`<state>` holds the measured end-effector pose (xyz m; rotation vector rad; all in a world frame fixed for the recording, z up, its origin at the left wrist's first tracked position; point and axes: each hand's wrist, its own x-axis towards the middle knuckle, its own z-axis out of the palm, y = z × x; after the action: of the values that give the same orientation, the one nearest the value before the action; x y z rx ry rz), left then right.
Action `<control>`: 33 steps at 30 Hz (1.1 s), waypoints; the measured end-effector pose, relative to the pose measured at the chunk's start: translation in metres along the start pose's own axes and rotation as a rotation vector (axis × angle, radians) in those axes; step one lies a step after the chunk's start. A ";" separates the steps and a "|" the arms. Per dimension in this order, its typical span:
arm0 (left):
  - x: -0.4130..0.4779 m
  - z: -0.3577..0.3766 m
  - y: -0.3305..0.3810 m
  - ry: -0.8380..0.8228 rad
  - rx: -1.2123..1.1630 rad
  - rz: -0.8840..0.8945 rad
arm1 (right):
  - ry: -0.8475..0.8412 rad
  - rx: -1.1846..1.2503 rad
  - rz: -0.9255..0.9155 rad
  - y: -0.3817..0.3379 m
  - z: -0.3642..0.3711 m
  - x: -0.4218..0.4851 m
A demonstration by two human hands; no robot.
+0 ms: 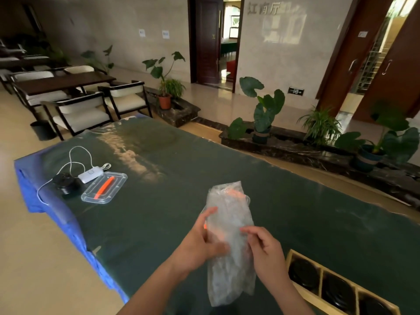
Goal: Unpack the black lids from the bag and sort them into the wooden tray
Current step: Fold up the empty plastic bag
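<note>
Blue cloth (54, 210) hangs over the left edge of the table, under a dark green cover (159, 189) with a glossy clear sheet on it. Near that left end sits a black round object (67, 184), and just beside it a small white device (90, 174) with a white cable (76, 153) looping behind it. Touching the device is a clear plastic dish (118, 180) with an orange strip (105, 187) lying in it.

Nearer the middle, the person's left hand (200, 244) holds a crinkled clear plastic bag (229, 264) upright above the table, thumb across its front and forefinger stretched up along its left edge. The right hand (266, 251) pinches the bag's right side with curled fingertips. The plastic is too cloudy to tell what lies inside.

At the lower right, a wooden tray (311, 296) rests on the table just beside the right forearm. Three of its compartments show, and black lids (302, 272) lie in them, one stack to each.
</note>
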<state>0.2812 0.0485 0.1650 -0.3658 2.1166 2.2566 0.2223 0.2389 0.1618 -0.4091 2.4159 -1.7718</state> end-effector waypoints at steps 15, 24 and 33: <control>0.010 -0.015 -0.022 0.152 0.985 0.069 | -0.200 -0.504 -0.161 0.037 0.004 -0.002; -0.011 0.006 -0.043 0.176 0.208 0.111 | -0.032 0.376 0.335 0.043 0.023 -0.017; -0.023 -0.010 -0.068 0.253 -0.050 -0.028 | -0.252 0.402 0.384 0.078 0.042 -0.039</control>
<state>0.3169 0.0472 0.1023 -0.7134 2.1504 2.3621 0.2585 0.2335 0.0721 -0.1038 1.7673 -1.8333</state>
